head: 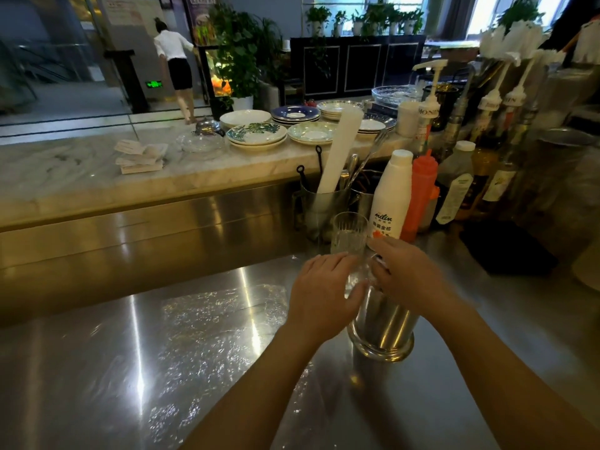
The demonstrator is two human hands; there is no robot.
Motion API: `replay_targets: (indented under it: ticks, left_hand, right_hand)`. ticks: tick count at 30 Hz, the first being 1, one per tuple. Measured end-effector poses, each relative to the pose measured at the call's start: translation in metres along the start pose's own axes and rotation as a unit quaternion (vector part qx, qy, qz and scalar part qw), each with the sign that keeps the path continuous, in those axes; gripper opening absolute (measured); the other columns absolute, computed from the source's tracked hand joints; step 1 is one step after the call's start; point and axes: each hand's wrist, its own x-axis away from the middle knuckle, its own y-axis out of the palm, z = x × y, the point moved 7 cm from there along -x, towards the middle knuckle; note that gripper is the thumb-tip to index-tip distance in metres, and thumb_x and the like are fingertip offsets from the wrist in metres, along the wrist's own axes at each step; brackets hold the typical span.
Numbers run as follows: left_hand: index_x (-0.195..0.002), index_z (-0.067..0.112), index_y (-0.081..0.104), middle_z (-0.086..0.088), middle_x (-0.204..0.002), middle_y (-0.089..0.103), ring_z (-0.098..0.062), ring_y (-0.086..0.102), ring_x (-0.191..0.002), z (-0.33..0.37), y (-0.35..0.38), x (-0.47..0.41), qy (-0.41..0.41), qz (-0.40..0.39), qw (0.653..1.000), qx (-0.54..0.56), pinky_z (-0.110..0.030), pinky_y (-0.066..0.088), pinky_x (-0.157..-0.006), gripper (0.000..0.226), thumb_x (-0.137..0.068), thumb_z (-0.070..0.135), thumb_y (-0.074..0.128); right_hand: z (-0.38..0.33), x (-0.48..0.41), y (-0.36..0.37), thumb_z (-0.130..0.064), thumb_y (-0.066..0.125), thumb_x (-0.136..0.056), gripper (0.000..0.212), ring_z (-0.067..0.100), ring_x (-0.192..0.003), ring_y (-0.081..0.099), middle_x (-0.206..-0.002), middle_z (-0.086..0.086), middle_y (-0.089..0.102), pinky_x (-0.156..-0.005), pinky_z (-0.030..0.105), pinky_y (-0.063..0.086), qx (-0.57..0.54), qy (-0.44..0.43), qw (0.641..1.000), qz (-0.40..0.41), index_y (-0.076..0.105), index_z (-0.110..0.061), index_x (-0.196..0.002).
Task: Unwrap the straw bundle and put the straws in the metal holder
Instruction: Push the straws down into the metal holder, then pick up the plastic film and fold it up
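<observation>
Centrally, both forearms are stretched forward over the steel worktop (97, 368), meeting above one metal holder (383, 323). The left hand (321, 293) is held palm-down, fingers loosely curled round something clear at the holder's mouth, at 9 o'clock of it; the right hand (409, 271) is cupped over the same spot from 3 o'clock, fingers bent. Whether clear straws (355, 280) are gripped cannot be told for certain; only a glassy, blurred mass is seen between the two hands, at the holder's top. One sheet of crumpled clear wrap (220, 319) is spread flat on the worktop at 9 o'clock of the holder. Just beyond the hands, at 12 o'clock, one empty glass (349, 233) is stood, with one white bottle (391, 193) and one orange squeeze bottle (422, 196) at 1 o'clock. One steel jug (319, 206) holding a white tube is seen behind the glass.
</observation>
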Motion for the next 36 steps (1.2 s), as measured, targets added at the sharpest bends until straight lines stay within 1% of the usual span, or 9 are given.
replay_targets:
  ticks: [3,9,13,19,25,29,31,34,36]
  left_hand:
    - [-0.115,0.017,0.060,-0.003,-0.118,0.066,-0.021,0.059,-0.108,-0.029,-0.022,0.014,-0.041,0.008,0.998,-0.040,-0.035,0.041,-0.095,0.037,-0.084,0.037,0.058]
    - [-0.116,0.016,0.059,-0.004,-0.117,0.065,-0.024,0.057,-0.107,-0.093,-0.069,0.070,-0.150,0.017,0.982,-0.111,-0.035,0.040,-0.092,0.038,-0.085,0.038,0.058]
    - [-0.122,0.017,0.056,-0.003,-0.126,0.061,-0.022,0.054,-0.115,-0.133,-0.090,0.121,-0.241,0.003,0.962,-0.130,-0.033,0.036,-0.099,0.042,-0.087,0.039,0.055]
    - [-0.125,0.018,0.054,-0.003,-0.128,0.060,-0.022,0.055,-0.115,-0.179,-0.098,0.201,-0.359,-0.027,0.921,-0.151,-0.032,0.036,-0.099,0.043,-0.087,0.040,0.054]
    - [-0.112,0.019,0.052,0.002,-0.111,0.058,-0.018,0.054,-0.101,-0.198,-0.088,0.259,-0.405,-0.103,0.887,-0.197,-0.032,0.040,-0.088,0.037,-0.087,0.045,0.046]
    - [-0.120,0.018,0.047,0.002,-0.112,0.056,-0.022,0.053,-0.107,-0.195,-0.084,0.264,-0.433,-0.080,0.882,-0.167,-0.034,0.040,-0.091,0.042,-0.085,0.041,0.052]
    - [-0.135,0.014,0.033,-0.007,-0.120,0.058,-0.026,0.054,-0.108,-0.193,-0.087,0.262,-0.495,-0.025,0.866,-0.065,-0.037,0.042,-0.091,0.061,-0.084,0.034,0.059]
    - [-0.137,0.013,0.021,-0.013,-0.109,0.062,-0.021,0.062,-0.087,-0.194,-0.084,0.264,-0.589,0.049,0.796,0.130,-0.025,0.047,-0.069,0.076,-0.080,0.028,0.069]
    - [-0.126,0.008,0.034,-0.001,-0.087,0.060,-0.007,0.055,-0.068,-0.197,-0.083,0.265,-0.603,0.022,0.788,0.119,-0.018,0.040,-0.054,0.064,-0.078,0.026,0.071]
  right_hand:
    - [-0.030,-0.005,0.005,-0.027,0.056,-0.087,0.038,0.029,-0.100,0.060,-0.114,0.014,0.063,-0.082,0.037,0.046,-0.007,-0.055,0.998,0.018,0.053,-0.009,-0.120]
    - [-0.078,-0.008,0.062,-0.041,0.044,-0.091,0.049,0.025,-0.115,0.052,-0.135,0.006,0.052,-0.093,0.034,0.042,-0.001,-0.099,0.992,-0.074,0.042,-0.016,-0.133]
    - [-0.099,0.001,0.105,-0.043,0.041,-0.092,0.049,0.027,-0.115,0.051,-0.134,0.006,0.051,-0.094,0.035,0.040,0.007,-0.127,0.982,-0.140,0.042,-0.015,-0.132]
    - [-0.103,0.026,0.168,-0.042,0.037,-0.093,0.047,0.023,-0.120,0.048,-0.140,0.003,0.045,-0.101,0.036,0.039,0.038,-0.137,0.959,-0.247,0.036,-0.019,-0.134]
    - [-0.087,0.058,0.199,-0.041,0.039,-0.091,0.039,0.019,-0.112,0.049,-0.129,-0.001,0.049,-0.092,0.032,0.038,0.033,-0.133,0.944,-0.299,0.043,-0.019,-0.123]
    - [-0.082,0.070,0.200,-0.039,0.039,-0.093,0.045,0.018,-0.123,0.042,-0.141,-0.001,0.039,-0.101,0.034,0.035,-0.003,-0.118,0.949,-0.292,0.035,-0.018,-0.132]
    - [-0.081,0.073,0.200,-0.038,0.040,-0.093,0.046,0.018,-0.127,0.039,-0.143,0.000,0.037,-0.104,0.034,0.031,-0.014,-0.105,0.950,-0.293,0.035,-0.017,-0.133]
    - [-0.078,0.073,0.200,-0.036,0.043,-0.092,0.041,0.020,-0.125,0.040,-0.138,0.002,0.043,-0.101,0.033,0.031,-0.022,-0.085,0.954,-0.288,0.042,-0.015,-0.127]
    - [-0.077,0.074,0.200,-0.034,0.046,-0.090,0.037,0.021,-0.118,0.045,-0.130,0.003,0.048,-0.095,0.033,0.035,-0.034,-0.077,0.954,-0.286,0.047,-0.014,-0.121]
